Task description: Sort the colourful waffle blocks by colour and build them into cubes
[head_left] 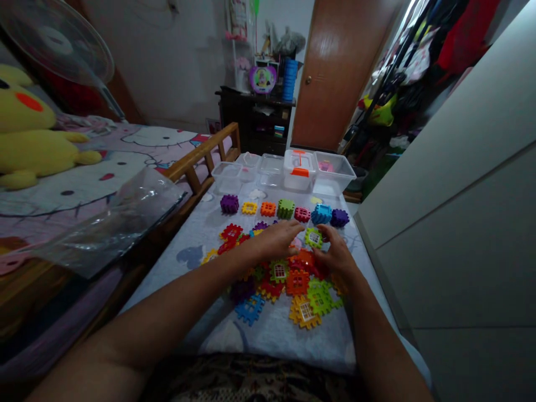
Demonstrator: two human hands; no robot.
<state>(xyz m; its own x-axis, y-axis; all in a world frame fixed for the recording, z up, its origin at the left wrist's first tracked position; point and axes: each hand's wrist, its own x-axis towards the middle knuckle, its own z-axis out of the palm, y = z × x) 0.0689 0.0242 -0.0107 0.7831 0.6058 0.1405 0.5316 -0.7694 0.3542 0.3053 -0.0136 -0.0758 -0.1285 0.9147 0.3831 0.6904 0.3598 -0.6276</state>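
My right hand (pixel 336 251) is closed round the right edge of a light green square block (pixel 314 238) with a white window, thumb below and fingers above. My left hand (pixel 282 239) hovers over the pile with its fingers apart, left of that block, holding nothing. Under and in front of my hands lie loose toothed blocks, among them an orange one (pixel 297 282), a blue one (pixel 250 309) and a yellow one (pixel 305 312). Behind them runs a row of blocks sorted by colour, with a purple stack (pixel 229 204), a green stack (pixel 285 209) and a light blue stack (pixel 321 213).
Clear plastic boxes (pixel 227 176) stand at the table's far end, beside a lidded box with orange clips (pixel 300 167). A wooden bed rail (pixel 201 156) and a plastic bag (pixel 121 218) are on the left. A white cabinet (pixel 452 212) rises on the right.
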